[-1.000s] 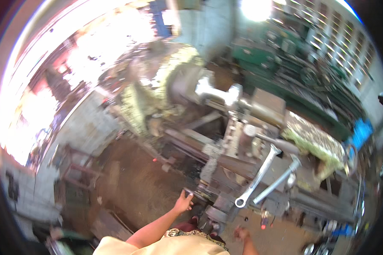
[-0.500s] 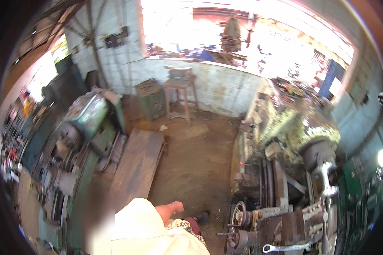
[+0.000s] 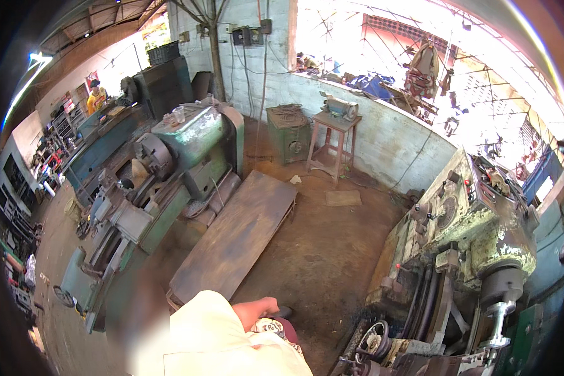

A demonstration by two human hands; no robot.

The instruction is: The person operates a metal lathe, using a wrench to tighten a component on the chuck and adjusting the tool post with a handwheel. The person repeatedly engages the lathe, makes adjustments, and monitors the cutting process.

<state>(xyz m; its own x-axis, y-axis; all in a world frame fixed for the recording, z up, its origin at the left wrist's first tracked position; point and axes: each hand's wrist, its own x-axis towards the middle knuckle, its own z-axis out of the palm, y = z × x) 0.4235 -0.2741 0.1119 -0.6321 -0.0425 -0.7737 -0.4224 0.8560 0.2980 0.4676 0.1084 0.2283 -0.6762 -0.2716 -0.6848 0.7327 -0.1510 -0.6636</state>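
Observation:
My left hand (image 3: pixel 268 306) is at the lower middle, held low in front of my body. Its forearm comes out of a cream sleeve (image 3: pixel 207 326) and points to the right. The fingers look curled in, and whatever they may hold is hidden. Patterned cloth (image 3: pixel 269 326) and a dark red garment (image 3: pixel 289 330) show just below it. The hand touches no machine. Nearest to it on the floor lies a long brown metal sheet (image 3: pixel 232 232). My right hand does not show.
A green lathe (image 3: pixel 194 135) stands at left. Another worn lathe (image 3: pixel 451 219), with a dark chuck (image 3: pixel 501 282) and a handwheel (image 3: pixel 375 341), stands at right. A bench grinder (image 3: pixel 339 106) sits on a stand by the wall, beside a green cabinet (image 3: pixel 288 135). Far left is a person in yellow (image 3: pixel 96 97).
My view has turned left, so the machines sit further right in the picture. The spanner on the right lathe has left the view. My left hand has shifted slightly right.

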